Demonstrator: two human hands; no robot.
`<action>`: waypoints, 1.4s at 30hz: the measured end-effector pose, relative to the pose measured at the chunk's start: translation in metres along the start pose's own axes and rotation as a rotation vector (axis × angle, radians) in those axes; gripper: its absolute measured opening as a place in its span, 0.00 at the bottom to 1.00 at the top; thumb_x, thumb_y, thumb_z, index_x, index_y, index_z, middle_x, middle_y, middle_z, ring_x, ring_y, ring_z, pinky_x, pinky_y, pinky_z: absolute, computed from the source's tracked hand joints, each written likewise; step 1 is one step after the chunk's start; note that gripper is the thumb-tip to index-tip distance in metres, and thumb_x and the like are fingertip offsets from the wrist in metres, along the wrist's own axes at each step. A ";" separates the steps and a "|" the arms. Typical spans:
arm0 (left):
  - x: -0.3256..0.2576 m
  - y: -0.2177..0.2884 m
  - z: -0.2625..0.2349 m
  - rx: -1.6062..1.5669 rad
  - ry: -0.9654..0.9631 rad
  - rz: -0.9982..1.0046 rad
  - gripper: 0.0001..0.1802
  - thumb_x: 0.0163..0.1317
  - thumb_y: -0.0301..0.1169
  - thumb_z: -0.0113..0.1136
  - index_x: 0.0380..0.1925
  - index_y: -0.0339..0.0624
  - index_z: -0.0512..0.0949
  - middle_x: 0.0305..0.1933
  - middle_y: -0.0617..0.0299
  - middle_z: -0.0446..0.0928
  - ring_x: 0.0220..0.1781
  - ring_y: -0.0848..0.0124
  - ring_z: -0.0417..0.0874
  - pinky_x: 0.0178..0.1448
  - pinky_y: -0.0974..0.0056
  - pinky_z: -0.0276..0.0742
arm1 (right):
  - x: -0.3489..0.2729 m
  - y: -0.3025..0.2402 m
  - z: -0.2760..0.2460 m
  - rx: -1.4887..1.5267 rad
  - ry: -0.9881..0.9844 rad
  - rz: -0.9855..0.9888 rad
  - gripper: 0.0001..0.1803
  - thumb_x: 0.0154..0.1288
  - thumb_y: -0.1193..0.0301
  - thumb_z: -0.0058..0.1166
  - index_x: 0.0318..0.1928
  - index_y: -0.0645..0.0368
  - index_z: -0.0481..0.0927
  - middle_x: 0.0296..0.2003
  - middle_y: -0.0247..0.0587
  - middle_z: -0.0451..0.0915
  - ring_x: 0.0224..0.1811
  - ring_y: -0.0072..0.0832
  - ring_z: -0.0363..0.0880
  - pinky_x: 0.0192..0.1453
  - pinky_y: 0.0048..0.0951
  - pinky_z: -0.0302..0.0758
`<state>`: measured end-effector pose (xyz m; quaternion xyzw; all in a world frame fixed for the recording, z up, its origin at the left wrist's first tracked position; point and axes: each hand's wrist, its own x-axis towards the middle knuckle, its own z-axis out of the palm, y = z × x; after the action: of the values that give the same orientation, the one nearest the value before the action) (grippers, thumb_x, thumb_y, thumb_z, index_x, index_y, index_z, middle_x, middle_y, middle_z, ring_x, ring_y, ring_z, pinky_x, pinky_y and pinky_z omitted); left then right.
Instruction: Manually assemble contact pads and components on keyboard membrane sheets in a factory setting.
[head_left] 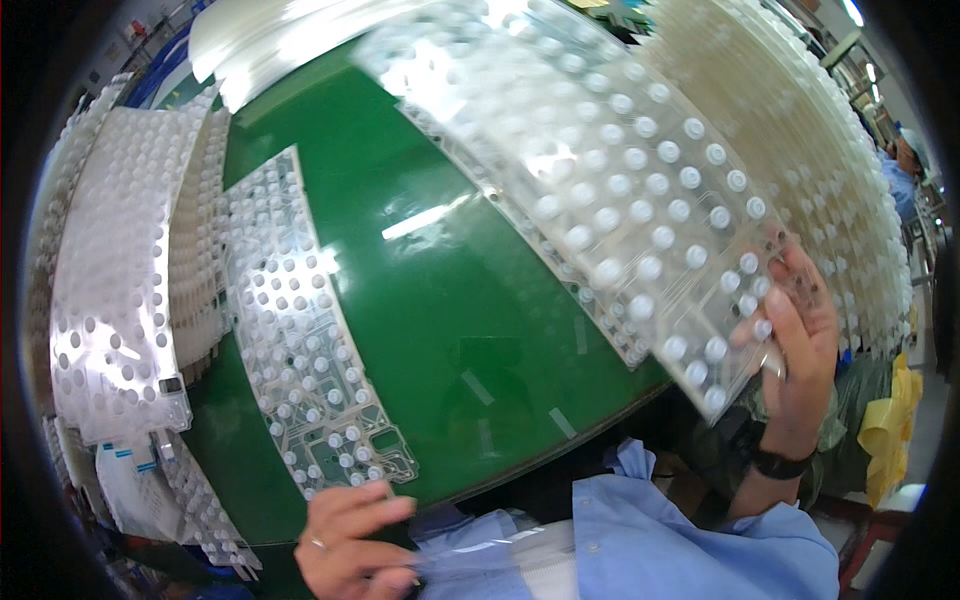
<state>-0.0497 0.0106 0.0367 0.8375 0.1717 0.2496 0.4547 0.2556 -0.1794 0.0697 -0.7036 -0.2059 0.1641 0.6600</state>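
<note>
My right hand [805, 320] grips the near right end of a clear keyboard membrane sheet [640, 210] dotted with white rubber domes. Its thumb lies on top and the fingers show through from beneath. The sheet is raised at a slant and its far part is blurred. At the lower left, my left hand [350, 545] is closed, thumb and fingers pinching a glossy clear plastic strip [490, 545] that stretches in front of my blue smock. Just beyond that hand, another domed membrane sheet [310, 360] lies flat on the green table [400, 290].
A tall stack of domed sheets [120, 260] stands at the left. Another big stack [830, 170] rises at the right, behind the held sheet. White curved sheets [270, 45] lie at the back. Short clear tape pieces [563, 423] stick near the table's front edge. Yellow material [890, 430] hangs at the right.
</note>
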 end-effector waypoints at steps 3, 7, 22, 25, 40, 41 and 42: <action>-0.024 -0.025 -0.019 0.029 0.171 -0.223 0.15 0.53 0.40 0.63 0.19 0.39 0.77 0.51 0.44 0.81 0.60 0.46 0.77 0.63 0.50 0.66 | 0.023 0.021 -0.017 -0.056 0.019 0.045 0.28 0.67 0.79 0.48 0.67 0.66 0.63 0.55 0.48 0.76 0.37 0.23 0.82 0.38 0.17 0.78; -0.011 -0.039 -0.008 0.031 0.079 -0.255 0.10 0.49 0.35 0.64 0.22 0.39 0.81 0.50 0.47 0.82 0.60 0.48 0.78 0.64 0.52 0.64 | 0.019 0.041 -0.010 -0.661 0.240 -0.348 0.30 0.65 0.80 0.50 0.68 0.64 0.61 0.61 0.50 0.69 0.56 0.30 0.73 0.58 0.29 0.71; 0.020 -0.007 0.042 0.232 -0.022 0.072 0.10 0.48 0.38 0.72 0.22 0.48 0.80 0.41 0.67 0.84 0.50 0.64 0.81 0.53 0.57 0.67 | -0.053 0.019 0.102 -0.373 -0.647 -0.391 0.12 0.50 0.78 0.66 0.37 0.58 0.82 0.38 0.39 0.79 0.43 0.37 0.78 0.47 0.35 0.73; 0.015 -0.009 0.042 0.213 0.005 0.083 0.12 0.51 0.41 0.69 0.21 0.46 0.79 0.38 0.63 0.85 0.49 0.61 0.81 0.53 0.55 0.66 | -0.057 0.019 0.099 -0.355 -0.643 -0.305 0.11 0.49 0.79 0.66 0.36 0.58 0.82 0.38 0.39 0.79 0.41 0.36 0.77 0.46 0.35 0.72; 0.021 -0.023 0.053 0.287 -0.212 0.063 0.11 0.49 0.38 0.69 0.20 0.47 0.77 0.50 0.61 0.83 0.60 0.57 0.78 0.58 0.54 0.65 | -0.027 0.028 0.091 -0.264 -0.561 0.120 0.05 0.62 0.81 0.55 0.39 0.65 0.80 0.37 0.38 0.77 0.40 0.19 0.75 0.42 0.19 0.70; 0.020 -0.024 0.050 0.283 -0.222 0.043 0.11 0.49 0.38 0.68 0.20 0.47 0.77 0.50 0.61 0.83 0.60 0.58 0.78 0.59 0.54 0.65 | -0.027 0.030 0.094 -0.263 -0.574 0.144 0.05 0.62 0.80 0.56 0.39 0.65 0.80 0.37 0.37 0.77 0.39 0.18 0.75 0.40 0.19 0.70; 0.017 -0.025 0.046 0.296 -0.229 0.052 0.11 0.50 0.38 0.68 0.20 0.48 0.77 0.50 0.61 0.83 0.60 0.58 0.78 0.59 0.54 0.65 | -0.026 0.032 0.098 -0.255 -0.595 0.165 0.05 0.62 0.80 0.56 0.40 0.65 0.80 0.37 0.36 0.77 0.38 0.17 0.75 0.39 0.18 0.70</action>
<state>-0.0106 0.0011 -0.0009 0.9224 0.1319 0.1365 0.3363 0.1863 -0.1097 0.0298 -0.7160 -0.3510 0.3881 0.4620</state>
